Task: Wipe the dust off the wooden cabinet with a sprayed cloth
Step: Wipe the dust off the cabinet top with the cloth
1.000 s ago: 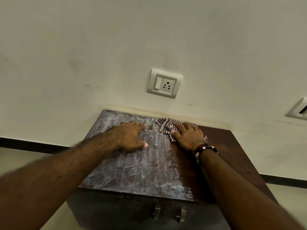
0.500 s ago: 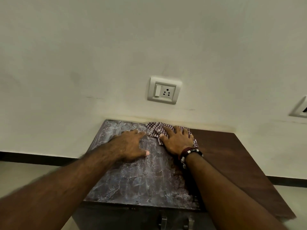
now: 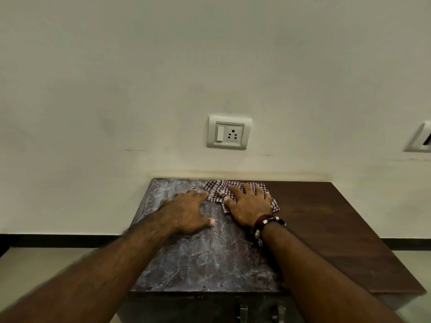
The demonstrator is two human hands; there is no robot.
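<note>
right hand (image 3: 249, 206): flat, fingers spread, pressing the checked cloth (image 3: 218, 191) down at the back edge of the cabinet top (image 3: 210, 257)
left hand (image 3: 186, 212): relaxed and flat, holding nothing, just bracing on the dusty half
cabinet: left side looks grey and streaky, right side reads clean brown
risk: honestly, the bracing palm could smear prints into the dust, and the cloth could bunch against the wall (image 3: 140, 89) and skip that back strip
</note>
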